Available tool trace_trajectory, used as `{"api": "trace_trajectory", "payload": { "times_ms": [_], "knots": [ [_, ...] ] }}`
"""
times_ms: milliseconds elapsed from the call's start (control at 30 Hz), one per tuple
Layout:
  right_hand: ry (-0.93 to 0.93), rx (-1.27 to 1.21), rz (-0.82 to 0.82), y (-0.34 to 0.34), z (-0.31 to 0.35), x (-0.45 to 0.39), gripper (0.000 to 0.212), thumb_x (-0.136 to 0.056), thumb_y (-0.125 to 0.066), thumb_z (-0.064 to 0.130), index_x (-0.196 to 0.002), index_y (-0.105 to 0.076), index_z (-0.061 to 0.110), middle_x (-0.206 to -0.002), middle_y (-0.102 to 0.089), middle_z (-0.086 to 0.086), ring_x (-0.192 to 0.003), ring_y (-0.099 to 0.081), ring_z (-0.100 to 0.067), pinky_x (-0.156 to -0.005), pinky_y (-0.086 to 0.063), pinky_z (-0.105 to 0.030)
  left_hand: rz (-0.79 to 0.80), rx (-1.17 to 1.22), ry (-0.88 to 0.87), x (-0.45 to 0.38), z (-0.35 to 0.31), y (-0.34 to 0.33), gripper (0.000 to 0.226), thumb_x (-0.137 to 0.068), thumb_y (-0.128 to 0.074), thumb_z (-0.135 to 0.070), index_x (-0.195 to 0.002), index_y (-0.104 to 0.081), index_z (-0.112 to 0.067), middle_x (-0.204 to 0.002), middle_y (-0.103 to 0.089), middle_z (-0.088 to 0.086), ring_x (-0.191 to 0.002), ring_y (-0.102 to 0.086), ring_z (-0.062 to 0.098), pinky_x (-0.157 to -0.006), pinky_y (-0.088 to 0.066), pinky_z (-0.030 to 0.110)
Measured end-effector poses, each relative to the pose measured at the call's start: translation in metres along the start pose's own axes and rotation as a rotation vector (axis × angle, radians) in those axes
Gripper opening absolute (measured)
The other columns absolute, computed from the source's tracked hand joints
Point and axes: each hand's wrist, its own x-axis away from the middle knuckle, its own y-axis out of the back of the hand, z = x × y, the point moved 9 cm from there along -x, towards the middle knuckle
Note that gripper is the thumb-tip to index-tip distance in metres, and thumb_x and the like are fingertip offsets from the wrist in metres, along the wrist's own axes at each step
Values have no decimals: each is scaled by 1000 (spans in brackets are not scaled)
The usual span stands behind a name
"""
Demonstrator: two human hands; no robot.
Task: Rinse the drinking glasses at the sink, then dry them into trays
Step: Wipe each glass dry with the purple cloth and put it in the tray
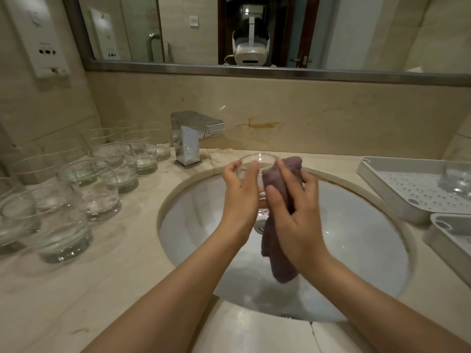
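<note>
Clear glass and mauve terry cloth meet over the middle of the white sink [356,240]: the left hand [240,197] grips a drinking glass [257,161] by its side, and the right hand [293,207] wraps a purple cloth [277,248] against the glass's right wall, the cloth's tail hanging down towards the drain. The hands are close together, both clamped. No writing can be read; the white wall unit [38,36] at far left carries marks too blurred to make out. The beige marble counter [127,263] holds a crowd of waiting glasses [76,189] on the left, reaching nearly to the chrome tap [191,138]. On the right, two white perforated trays [407,187] sit at the basin's edge, the far one holding one glass [456,179]. A mirror [254,34] runs along the far wall.
</note>
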Motion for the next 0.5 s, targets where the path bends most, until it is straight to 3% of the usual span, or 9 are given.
{"api": "trace_trajectory", "payload": {
  "times_ms": [67, 133, 167, 267, 333, 433, 500],
  "knots": [
    [61, 23, -5, -6, -1, 4, 41, -93, -48, 43, -134, -41, 38, -123, -36, 7, -116, -42, 11, -98, -33, -5, -49, 71, 4, -1, 3, 4, 40, -98, -43, -43, -128, -32, -19, -114, -55, 0, -92, -60, 6, -64, -53, 16],
    [-23, -92, -80, 6, -5, -5, 33, -97, -49, 35, -131, -46, 35, -119, -43, 5, -107, -46, 17, -90, -36, -2, -20, 107, 12, 4, 6, -4, 54, -89, -55, -46, -130, -33, -19, -111, -60, 4, -90, -65, 13, -71, -57, 27],
    [-104, -171, -122, 15, -11, -11, 29, -99, -48, 31, -129, -51, 32, -119, -49, 4, -104, -50, 15, -89, -40, -5, 20, 117, 30, 7, 8, -12, 60, -84, -62, -44, -131, -33, -20, -107, -61, 6, -84, -67, 14, -67, -57, 30],
    [-506, -515, -132, 17, -53, -15, 31, -99, -47, 38, -119, -62, 19, -113, -68, -8, -98, -68, -15, -88, -54, -33, 123, 51, 75, 13, 19, -27, 67, -80, -74, -30, -132, -32, -27, -113, -57, 9, -88, -67, 17, -61, -54, 23],
    [-686, -641, -121, 12, -69, -8, 38, -97, -49, 44, -116, -64, 16, -108, -71, -12, -96, -70, -25, -90, -54, -44, 162, -25, 62, 12, 21, -29, 72, -76, -77, -30, -132, -31, -30, -115, -54, 5, -94, -63, 14, -61, -50, 16],
    [-739, -685, -150, 13, -71, -5, 38, -96, -49, 45, -116, -65, 17, -110, -71, -8, -96, -70, -22, -85, -55, -38, 193, -192, 32, 11, 16, -28, 89, -66, -76, -47, -136, -22, -34, -123, -44, 2, -107, -54, 15, -74, -47, 20],
    [-673, -613, -156, 18, -63, -8, 38, -97, -47, 44, -122, -62, 20, -116, -68, -5, -104, -66, -19, -90, -53, -36, 180, -286, -8, 10, 11, -25, 98, -56, -69, -56, -136, -18, -34, -123, -39, 6, -109, -52, 21, -84, -47, 27]
  ]
}}
